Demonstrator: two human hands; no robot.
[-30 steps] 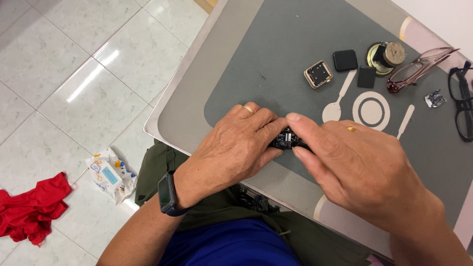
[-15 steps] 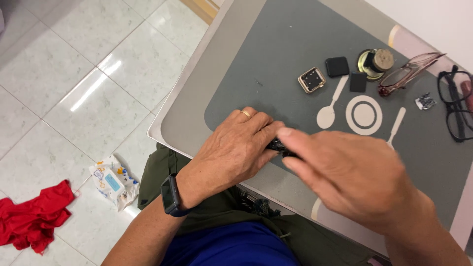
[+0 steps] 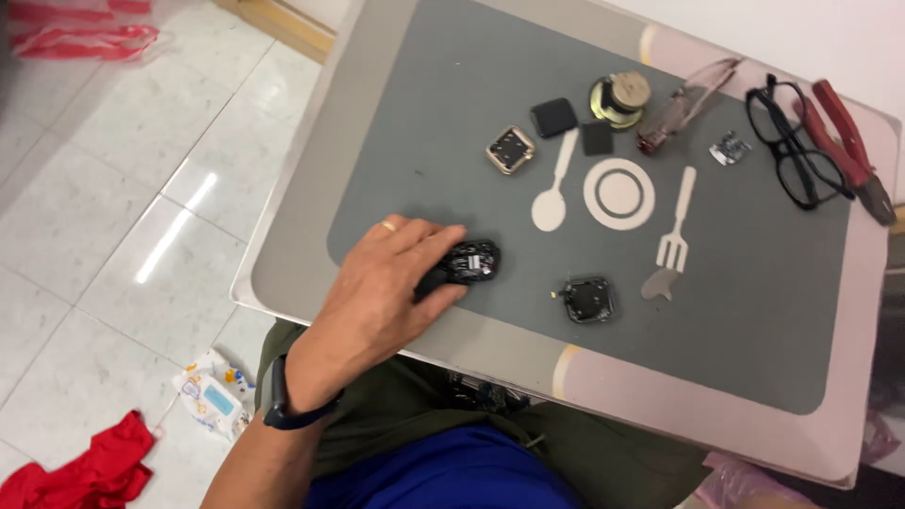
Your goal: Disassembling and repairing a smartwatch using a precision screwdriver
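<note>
Items on our grey placemat [image 3: 754,311], listed from the pale plate outline [image 3: 619,193] printed at its middle. Our left hand [image 3: 382,287] rests at the mat's near edge, well to the lower left of the plate outline, fingers curled round a small black watch body [image 3: 468,261] and pressing it to the mat; a ring and a dark wristband show on that hand and arm. Our right hand is out of view. Second black watch part [image 3: 588,299]: lying free just below the plate outline. Square gold-rimmed case [image 3: 510,149]: to the outline's left. Two dark square pieces [image 3: 553,117] and one round speaker part [image 3: 617,99]: above it. Black glasses [image 3: 790,146] and red-handled pliers [image 3: 853,146]: far to its right.
</note>
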